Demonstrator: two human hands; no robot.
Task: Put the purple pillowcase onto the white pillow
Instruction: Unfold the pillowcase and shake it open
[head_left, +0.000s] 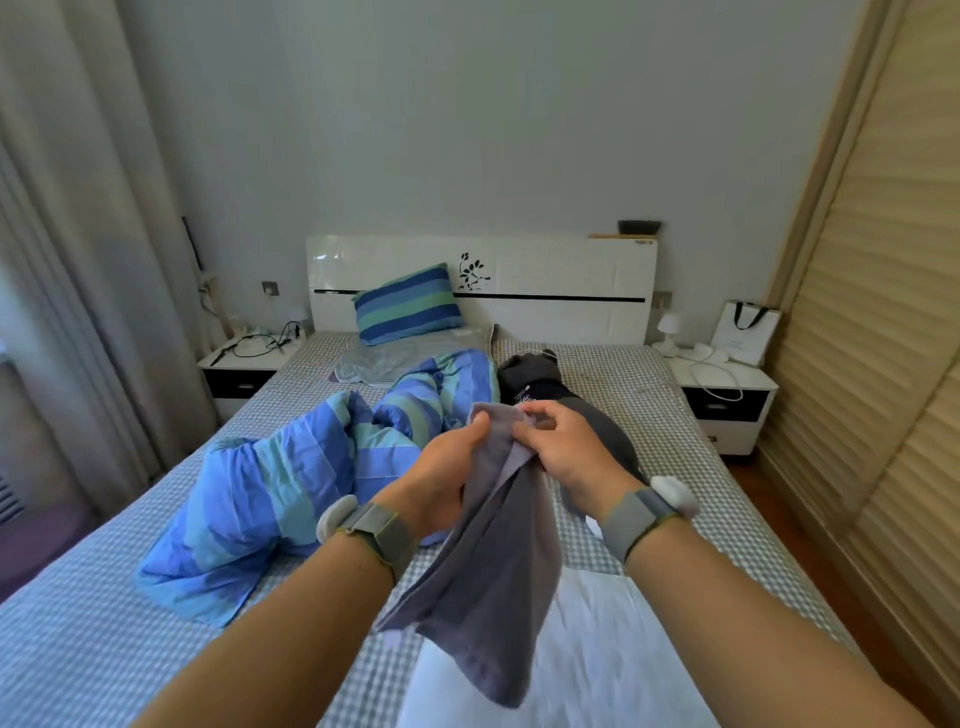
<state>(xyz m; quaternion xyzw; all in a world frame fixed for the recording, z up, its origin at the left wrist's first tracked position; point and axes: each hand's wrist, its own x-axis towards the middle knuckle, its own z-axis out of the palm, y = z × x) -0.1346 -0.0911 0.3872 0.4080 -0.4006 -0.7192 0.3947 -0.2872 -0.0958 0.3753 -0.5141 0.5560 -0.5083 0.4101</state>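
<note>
Holding one purple pillowcase (488, 561) in two hands, left hand (447, 478), right hand (566, 447), one white pillow (597, 654) below

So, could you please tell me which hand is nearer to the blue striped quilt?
Left. The left hand hangs just beside the blue striped quilt; the right hand is farther off, across the purple pillowcase.

1. The purple pillowcase (488, 561) hangs from both raised hands and screens part of the white pillow (597, 654) lying beneath it on the bed (93, 649).
2. A crumpled blue striped duvet (280, 483) bulks up left of the left hand (441, 478).
3. A grey plush toy (576, 410) lies just beyond the right hand (566, 452) (partly hidden by it).
4. Bare checked sheet lies open at near left.
</note>
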